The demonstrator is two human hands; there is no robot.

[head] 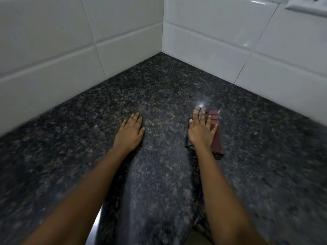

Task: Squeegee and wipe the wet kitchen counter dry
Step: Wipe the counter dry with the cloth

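Cloth (pixel 216 138), a folded maroon piece with darker stripes, lies flat on the dark speckled granite counter (pixel 159 89), just short of the inner corner where the two white tiled walls (pixel 203 32) meet; the right hand (pixel 201 133) lies on top of it with fingers straight and spread, palm down, pressing rather than gripping, which looks like the way to bear the whole fold against the stone so it takes up moisture over a broad strip; the long side of the fold runs roughly along the forearm, so a push toward the corner or a pull back would sweep its full width. The left hand (pixel 130 132) rests flat on bare granite well apart from the cloth, fingers straight and together, holding nothing; it seems placed as a prop for the reach across the deep counter. A bright glint sits on the stone just beyond the right fingertips, though whether that is a wet film or only polish I cannot tell. No squeegee is in view, so this reads as the wiping stage. A white socket plate (pixel 307 4) sits high on the right wall.
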